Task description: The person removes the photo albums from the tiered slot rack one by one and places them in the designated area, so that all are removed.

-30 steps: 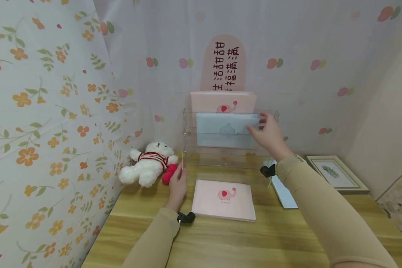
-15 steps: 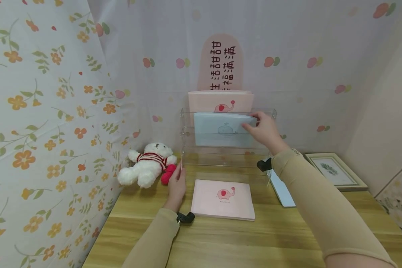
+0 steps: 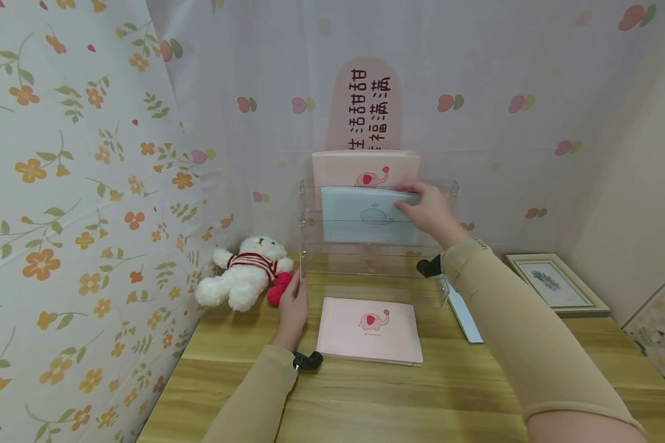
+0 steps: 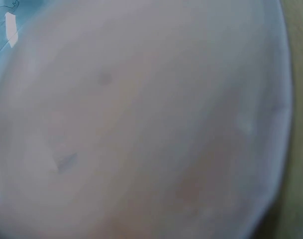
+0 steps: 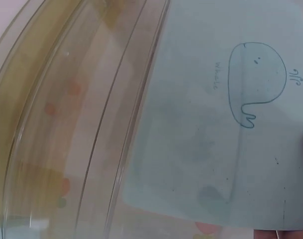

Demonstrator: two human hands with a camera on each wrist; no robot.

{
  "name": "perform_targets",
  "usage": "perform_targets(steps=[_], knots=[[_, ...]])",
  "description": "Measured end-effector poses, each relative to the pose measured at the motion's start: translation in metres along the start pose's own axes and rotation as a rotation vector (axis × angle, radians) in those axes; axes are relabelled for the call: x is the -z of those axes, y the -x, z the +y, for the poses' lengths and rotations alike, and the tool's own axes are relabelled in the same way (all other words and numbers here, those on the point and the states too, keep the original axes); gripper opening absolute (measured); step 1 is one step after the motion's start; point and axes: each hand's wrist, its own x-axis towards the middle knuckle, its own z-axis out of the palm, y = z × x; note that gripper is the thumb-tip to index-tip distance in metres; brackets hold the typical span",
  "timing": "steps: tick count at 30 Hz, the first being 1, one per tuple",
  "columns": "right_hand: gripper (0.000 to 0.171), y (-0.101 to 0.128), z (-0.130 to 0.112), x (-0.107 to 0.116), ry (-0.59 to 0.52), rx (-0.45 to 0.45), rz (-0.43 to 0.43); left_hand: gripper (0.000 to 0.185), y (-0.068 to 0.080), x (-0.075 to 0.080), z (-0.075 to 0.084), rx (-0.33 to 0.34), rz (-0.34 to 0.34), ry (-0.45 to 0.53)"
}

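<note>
A clear acrylic rack (image 3: 332,266) with several tiers stands at the back of the table. My left hand (image 3: 294,312) grips the lower front edge of its left side panel. In the middle tier are light blue notebooks with a whale drawing (image 3: 346,215). My right hand (image 3: 431,212) pinches them at the upper right corner, thumb in front and fingers behind. The right wrist view shows the whale cover (image 5: 191,129) behind the clear tier fronts. Pink elephant notebooks (image 3: 335,167) stand in the tier behind. A blurred pale surface fills most of the left wrist view.
A pink elephant notebook (image 3: 340,329) lies flat on the wooden table (image 3: 377,400) before the rack. At left lies a white teddy bear (image 3: 244,283) in a striped top. To the right are a light blue notebook (image 3: 465,317) and a picture frame (image 3: 554,284).
My right hand has moved left along the top right corner of the blue notebooks and closed in on it. The left hand stays on the rack's side.
</note>
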Motion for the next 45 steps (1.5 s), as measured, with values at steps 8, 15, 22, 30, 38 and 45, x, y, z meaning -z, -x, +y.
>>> perform_targets(steps=[8, 15, 22, 30, 38, 45], knots=[[0.033, 0.0, -0.003, -0.012, 0.0, -0.034, 0.033, 0.049, 0.001, -0.001, 0.001, 0.0, 0.01, -0.007], [0.019, 0.001, -0.003, -0.026, -0.044, -0.042, 0.152, 0.049, 0.0, -0.001, 0.0, -0.015, 0.019, -0.006], [0.019, 0.005, -0.007, -0.03, -0.041, 0.026, 0.258, 0.05, 0.0, -0.001, -0.002, -0.018, 0.014, -0.004], [0.018, 0.021, -0.025, -0.022, -0.089, 0.107, 0.367, 0.05, 0.001, 0.001, 0.002, -0.016, 0.0, -0.014], [0.014, 0.04, -0.028, -0.014, -0.145, 0.29, 0.504, 0.048, 0.003, -0.002, 0.004, -0.053, 0.031, -0.051], [0.013, 0.062, -0.025, -0.01, -0.124, 0.326, 0.495, 0.049, 0.001, -0.001, 0.002, -0.068, 0.018, -0.03]])
